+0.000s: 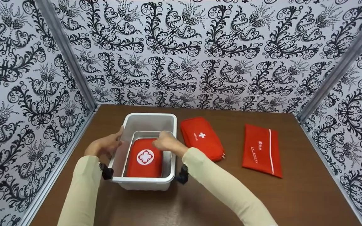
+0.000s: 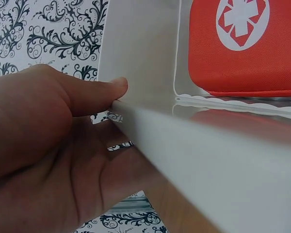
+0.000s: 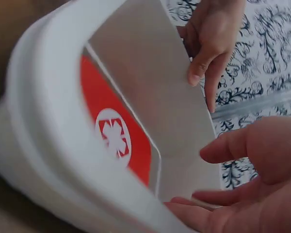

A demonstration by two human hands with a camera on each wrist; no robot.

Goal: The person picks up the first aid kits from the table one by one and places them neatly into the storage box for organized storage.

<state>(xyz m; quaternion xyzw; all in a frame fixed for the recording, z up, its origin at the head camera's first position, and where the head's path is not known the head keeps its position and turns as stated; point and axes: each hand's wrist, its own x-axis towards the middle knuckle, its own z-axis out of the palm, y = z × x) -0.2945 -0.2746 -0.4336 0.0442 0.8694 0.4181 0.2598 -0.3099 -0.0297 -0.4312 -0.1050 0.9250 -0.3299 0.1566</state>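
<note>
A white plastic bin [image 1: 137, 180] stands on the table, holding a clear tray [image 1: 146, 132] with a red first-aid case [image 1: 145, 157] inside; a white emblem marks the case. My left hand [image 1: 105, 145] grips the bin's left rim. In the left wrist view, the thumb of that left hand [image 2: 48, 136] lies over the edge while the palm is outside. My right hand [image 1: 168, 142] is at the right side, over the rim. The right wrist view has the right hand's thumb and fingers [image 3: 223, 150] spread apart, with lower fingertips at the rim and nothing gripped.
Right of the bin lies a red zippered first-aid pouch [image 1: 201, 138] with a white cross. Farther right is a flat red pouch [image 1: 261, 150] with a white stripe. Patterned walls [image 1: 187, 53] enclose the brown table [image 1: 225, 194] at the back and both sides.
</note>
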